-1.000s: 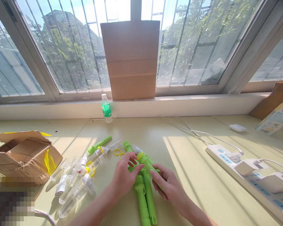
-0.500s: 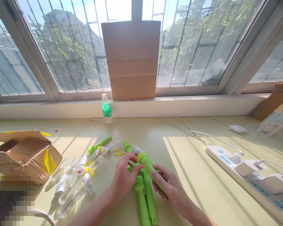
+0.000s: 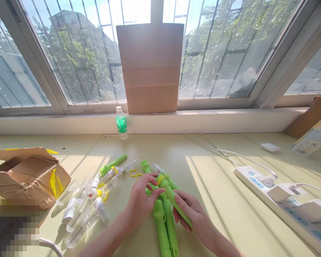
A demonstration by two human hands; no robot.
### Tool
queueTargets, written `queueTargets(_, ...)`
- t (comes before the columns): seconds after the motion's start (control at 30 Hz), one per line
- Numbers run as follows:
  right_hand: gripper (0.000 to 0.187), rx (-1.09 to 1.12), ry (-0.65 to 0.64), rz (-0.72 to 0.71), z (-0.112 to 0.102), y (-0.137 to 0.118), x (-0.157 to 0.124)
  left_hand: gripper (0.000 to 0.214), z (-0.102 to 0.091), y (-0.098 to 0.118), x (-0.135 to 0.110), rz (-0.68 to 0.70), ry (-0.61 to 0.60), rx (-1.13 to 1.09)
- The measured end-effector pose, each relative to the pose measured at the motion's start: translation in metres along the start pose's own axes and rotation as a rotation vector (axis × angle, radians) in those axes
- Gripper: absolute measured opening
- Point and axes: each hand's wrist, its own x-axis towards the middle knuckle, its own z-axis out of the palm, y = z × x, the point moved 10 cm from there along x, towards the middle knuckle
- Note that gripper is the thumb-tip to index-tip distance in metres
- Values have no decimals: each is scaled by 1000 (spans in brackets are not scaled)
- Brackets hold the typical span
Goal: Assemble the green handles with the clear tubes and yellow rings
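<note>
At far left, a creased brown cardboard box [image 3: 40,194] is gaping open on a smooth, pale desk [image 3: 216,171]. Next to it, a loose pile is spreading: clear, round-ended plastic tubes [image 3: 77,233], glossy white fittings [image 3: 68,215] and thin yellow rings [image 3: 133,173]. A slim green stick [image 3: 119,160] is slanting behind the pile, its free end pointing away and to the right. Farther back, a clear bottle with a green label [image 3: 121,124] is standing upright near the wall.

Near the middle, the left hand [image 3: 140,198] is curving its grip about the front end of a green tube; thumb and forefinger are bending toward each other, slightly apart, and touching that end. Whether they are squeezing, I cannot tell. More matt green pieces [image 3: 163,232], ribbed at one end, are lying beneath and beside the hands.

The held green tube [image 3: 173,200] is sitting just above these, between the hands, its long axis running diagonally; the threaded end, wearing a yellow band [image 3: 159,179], is pointing forward and left. The right hand [image 3: 194,210] is wrapping its plain rear end, thumb on top, fingers underneath, grip closed firmly. At far right, a white power strip [image 3: 250,178] is lying aslant.
</note>
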Motion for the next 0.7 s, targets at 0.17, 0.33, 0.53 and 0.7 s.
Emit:
queueTargets(0.17, 42, 10, -2, 15, 1, 1, 0, 16, 0, -2, -2, -5, 13, 3)
queueTargets(0.33, 42, 37, -3, 24, 2, -1, 0, 19, -1, 0, -1, 29, 28, -34)
queueTargets(0.53, 42, 122, -25, 70, 3, 2, -2, 35, -1, 2, 0, 74, 2, -60)
queueTargets(0.7, 42, 210, -54, 120, 6, 6, -2, 36, 0, 0, 0, 66, -8, -47)
